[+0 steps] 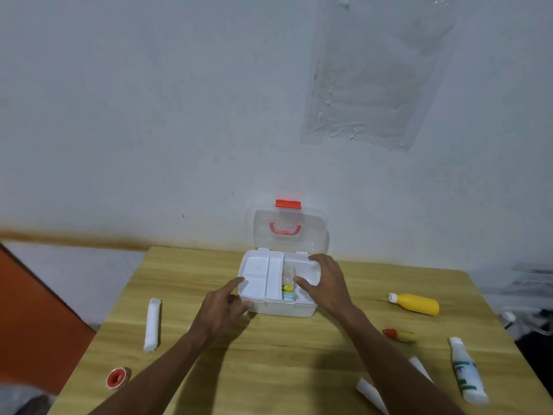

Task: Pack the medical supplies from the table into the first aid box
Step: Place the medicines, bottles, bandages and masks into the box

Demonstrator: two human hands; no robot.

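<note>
On the counter [269,354], both open hands, left hand [223,310] and right hand [324,283], touch the first aid box [284,308]; the near-right tube [468,375] bears unreadable green print.

White plastic first aid box [281,308], clear lid [291,232], red latch and handle. Light wood-grain tabletop [269,369]. Yellow bottle [416,304] at 3 o'clock, white cap. White gauze roll [152,324]. Red-cored tape roll [117,377].
</note>
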